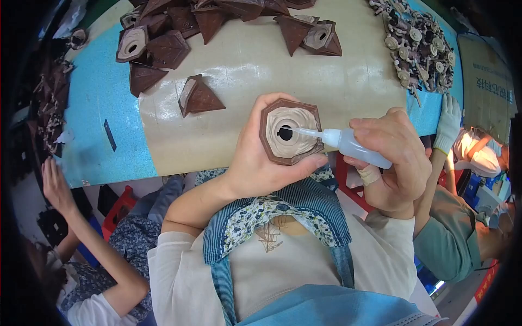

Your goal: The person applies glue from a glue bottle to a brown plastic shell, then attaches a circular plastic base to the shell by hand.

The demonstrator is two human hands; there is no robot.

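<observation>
A brown angular piece (302, 117) with a beige rippled face and a dark round hole faces up above the table's near edge. My left hand (255, 168) is closed around its outer sides, fingers behind the far side and thumb along the near one. My right hand (401, 160) grips a translucent plastic squeeze bottle (353, 146) tilted toward the piece. The bottle's thin nozzle (307, 131) reaches across the beige face to the hole's rim. Whether the tip touches the rim, I cannot tell. What the bottle holds is not shown.
On the table (348, 76), a loose brown piece (202, 96) lies ahead of my left hand. A heap of brown pieces (182, 24) covers the far side. Small beige and brown parts (418, 49) crowd the far right. Co-workers' hands rest at the left edge (57, 185) and, gloved, right (449, 122).
</observation>
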